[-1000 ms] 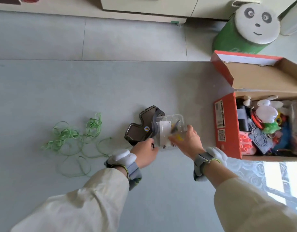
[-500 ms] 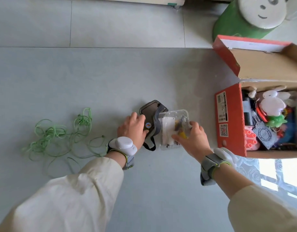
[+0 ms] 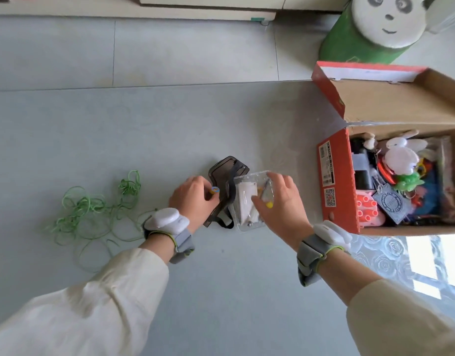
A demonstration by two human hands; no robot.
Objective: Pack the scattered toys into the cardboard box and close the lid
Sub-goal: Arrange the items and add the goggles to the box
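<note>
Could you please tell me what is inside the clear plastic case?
White pieces and a small yellow bit show through the clear plastic case. The right hand gripping it covers the right part, so anything there is hidden.

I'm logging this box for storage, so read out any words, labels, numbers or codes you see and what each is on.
Nothing reads clearly enough to quote.
White label on the cardboard box's red end: barcode and print, too small.
QR code below it: no readable text.
Grey tag inside the box: round stamp, blurred.
Round sticker on the dark goggles: too small.
</note>
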